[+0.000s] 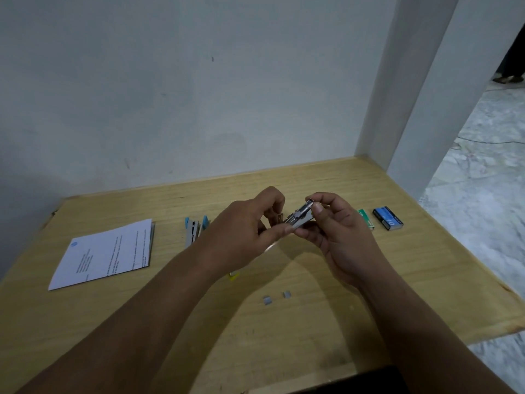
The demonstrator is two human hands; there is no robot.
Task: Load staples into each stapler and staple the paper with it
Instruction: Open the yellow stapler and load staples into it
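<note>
Both hands are up over mid-table: left hand point(244, 223) and right hand point(338, 231) pinch a metal stapler point(301, 216) between them. Paper point(105, 254) lies left, a blue stapler point(196, 230) beside it, staple boxes point(387, 218) right, loose staples point(277, 297) near.

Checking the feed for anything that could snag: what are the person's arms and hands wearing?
Nothing visible. Both forearms are bare, with no sleeves in the frame. The left hand and right hand wear no gloves, and no rings, watch or bands show on fingers or wrists.
</note>
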